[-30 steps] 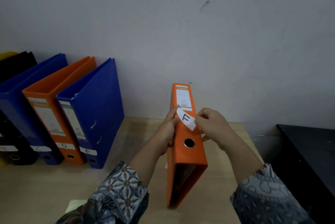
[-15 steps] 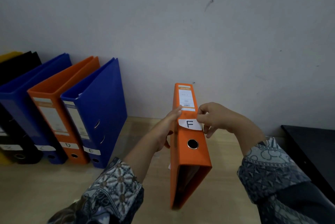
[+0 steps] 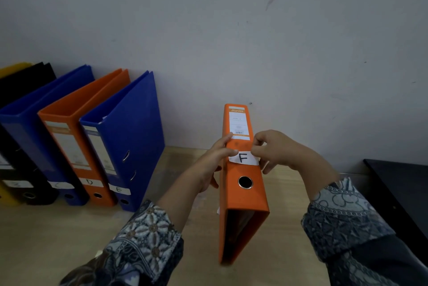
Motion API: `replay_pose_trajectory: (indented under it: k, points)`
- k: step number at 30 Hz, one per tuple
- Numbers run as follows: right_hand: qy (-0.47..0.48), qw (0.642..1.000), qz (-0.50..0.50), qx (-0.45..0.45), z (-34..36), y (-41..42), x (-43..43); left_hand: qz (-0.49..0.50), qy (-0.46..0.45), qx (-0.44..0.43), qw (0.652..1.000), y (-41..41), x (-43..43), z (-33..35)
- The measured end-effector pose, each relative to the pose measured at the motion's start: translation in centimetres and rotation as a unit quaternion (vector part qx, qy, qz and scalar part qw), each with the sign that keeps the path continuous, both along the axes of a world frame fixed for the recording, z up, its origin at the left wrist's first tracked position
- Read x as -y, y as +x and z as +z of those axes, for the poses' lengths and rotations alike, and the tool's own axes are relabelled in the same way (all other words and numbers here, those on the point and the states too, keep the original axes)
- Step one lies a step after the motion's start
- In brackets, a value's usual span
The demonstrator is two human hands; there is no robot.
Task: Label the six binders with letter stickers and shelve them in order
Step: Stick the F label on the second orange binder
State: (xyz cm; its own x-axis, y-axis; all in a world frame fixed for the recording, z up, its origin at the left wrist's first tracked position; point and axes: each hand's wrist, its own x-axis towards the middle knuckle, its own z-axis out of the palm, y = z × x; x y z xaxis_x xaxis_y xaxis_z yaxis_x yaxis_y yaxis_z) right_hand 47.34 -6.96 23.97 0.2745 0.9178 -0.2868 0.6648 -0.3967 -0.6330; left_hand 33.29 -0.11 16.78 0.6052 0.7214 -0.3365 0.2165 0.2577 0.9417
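Note:
An orange binder [image 3: 245, 193] stands upright on the wooden table, spine toward me, apart from the others. A white sticker marked F [image 3: 243, 158] lies across its spine above the round finger hole. My left hand [image 3: 213, 165] holds the sticker's left end against the spine and steadies the binder's left side. My right hand [image 3: 278, 149] pinches the sticker's right end. At the left, a row of binders leans against the wall: blue marked E [image 3: 129, 137], orange marked D [image 3: 76, 137], blue marked C [image 3: 39, 137], black [image 3: 18, 165] and yellow [image 3: 7, 195].
The wooden table [image 3: 58, 234] runs along a grey wall [image 3: 231, 31]. A black surface [image 3: 398, 188] adjoins the table's right edge. Something pale green peeks out beside my left sleeve at the bottom.
The F sticker went from tilted and held off the spine to lying flat and level across it. My right arm swung outward to the right while both hands stayed on the sticker.

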Motion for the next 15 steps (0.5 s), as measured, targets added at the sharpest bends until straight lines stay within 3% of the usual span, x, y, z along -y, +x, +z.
replay_pose_trajectory:
  k: [15]
  points:
    - [0.000, 1.000, -0.013, -0.008, -0.17, -0.17, 0.10, -0.006, 0.013, -0.005, 1.000, 0.16, 0.03, -0.11]
